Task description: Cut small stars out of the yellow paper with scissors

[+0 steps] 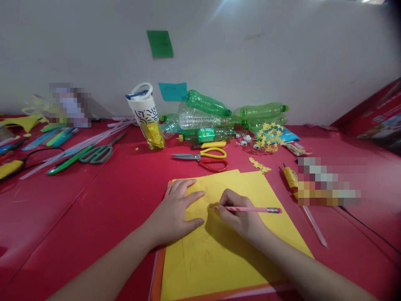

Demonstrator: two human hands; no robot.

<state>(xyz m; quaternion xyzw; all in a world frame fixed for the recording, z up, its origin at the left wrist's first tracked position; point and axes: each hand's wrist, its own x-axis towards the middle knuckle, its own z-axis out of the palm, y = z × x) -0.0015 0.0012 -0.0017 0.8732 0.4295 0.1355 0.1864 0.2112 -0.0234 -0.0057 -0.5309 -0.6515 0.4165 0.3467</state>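
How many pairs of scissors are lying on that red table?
2: the yellow-and-red scissors beyond the yellow paper, and the grey scissors left of the white cup. More may be hidden in the clutter.

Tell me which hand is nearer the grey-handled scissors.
Left. The left hand, on the yellow paper, is right of the grey-handled scissors, lower in view; the right hand, holding the pencil, is farther right.
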